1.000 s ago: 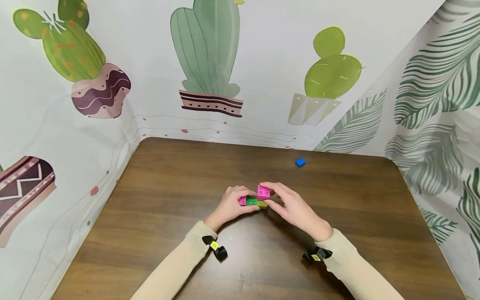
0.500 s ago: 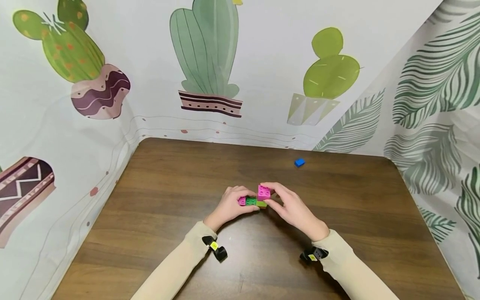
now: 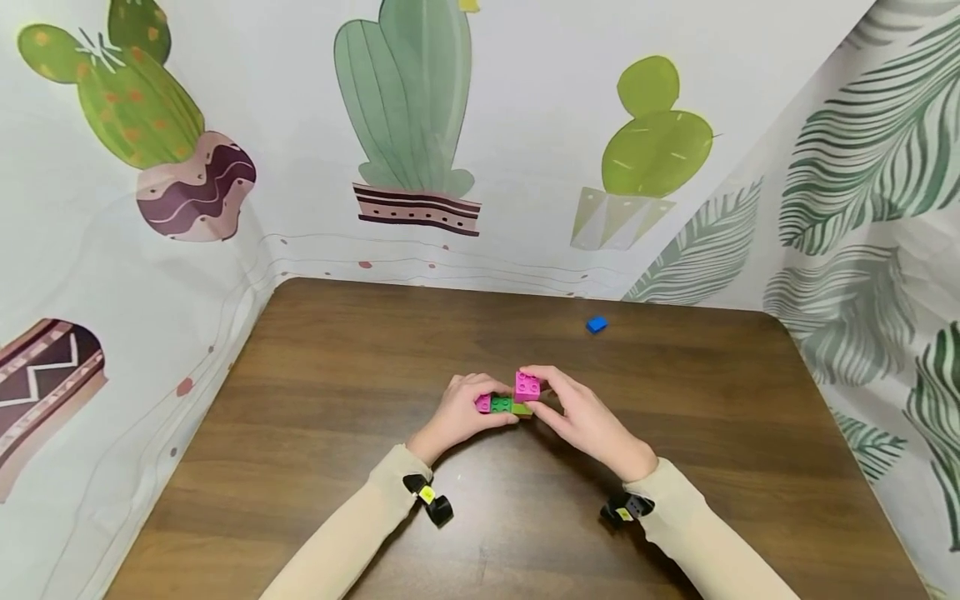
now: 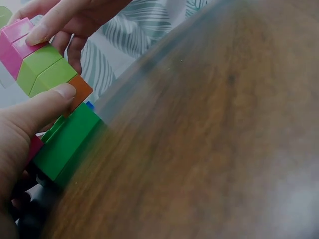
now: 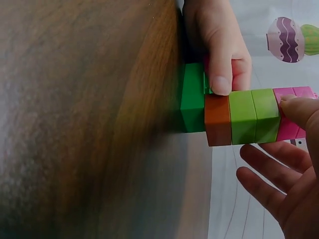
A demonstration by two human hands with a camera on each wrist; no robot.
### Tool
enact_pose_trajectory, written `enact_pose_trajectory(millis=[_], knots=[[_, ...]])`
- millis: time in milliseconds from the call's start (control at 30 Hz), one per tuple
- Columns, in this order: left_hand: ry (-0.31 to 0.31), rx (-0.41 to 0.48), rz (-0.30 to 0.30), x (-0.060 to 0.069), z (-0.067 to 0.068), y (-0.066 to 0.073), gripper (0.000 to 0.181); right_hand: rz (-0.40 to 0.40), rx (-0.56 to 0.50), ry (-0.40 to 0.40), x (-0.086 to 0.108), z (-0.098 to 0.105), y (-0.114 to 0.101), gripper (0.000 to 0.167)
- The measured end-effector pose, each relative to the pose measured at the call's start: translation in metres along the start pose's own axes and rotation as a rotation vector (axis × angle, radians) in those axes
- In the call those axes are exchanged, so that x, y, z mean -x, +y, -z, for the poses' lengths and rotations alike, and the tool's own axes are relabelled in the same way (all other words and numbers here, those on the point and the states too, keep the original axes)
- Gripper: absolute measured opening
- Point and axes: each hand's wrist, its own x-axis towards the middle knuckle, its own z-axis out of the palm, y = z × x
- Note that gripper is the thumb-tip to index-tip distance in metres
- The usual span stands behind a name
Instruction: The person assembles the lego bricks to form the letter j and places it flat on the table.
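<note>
A stack of toy building bricks stands in the middle of the table. At its base is a green brick (image 5: 193, 97), with an orange brick (image 5: 218, 124) on top. Two lime bricks (image 5: 242, 117) come above, then two pink bricks (image 3: 527, 386) at the top. My left hand (image 3: 462, 408) grips the lower part, its thumb pressing on the orange brick. The thumb and fingers of my right hand (image 3: 588, 417) pinch the pink top. Another pink brick (image 3: 483, 403) shows beside the left palm, partly hidden, at the green brick's left end.
A small blue brick (image 3: 597, 324) lies alone near the table's back edge, right of the stack. The brown wooden table (image 3: 360, 333) meets a patterned cloth (image 3: 540, 167) at the back and left. Black cameras (image 3: 438, 508) are strapped at both wrists.
The head view has shifted slightly. Both hands keep nearly the same place and hold on the stack, and no brick has visibly moved within it.
</note>
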Motion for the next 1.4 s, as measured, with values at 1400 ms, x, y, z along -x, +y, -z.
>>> enact_pose_trajectory(millis=[1400], knots=[[-0.097,0.095,-0.123,0.034,0.007,0.033,0.037,0.060,0.005,0.065,0.044,0.018,0.000,0.062]])
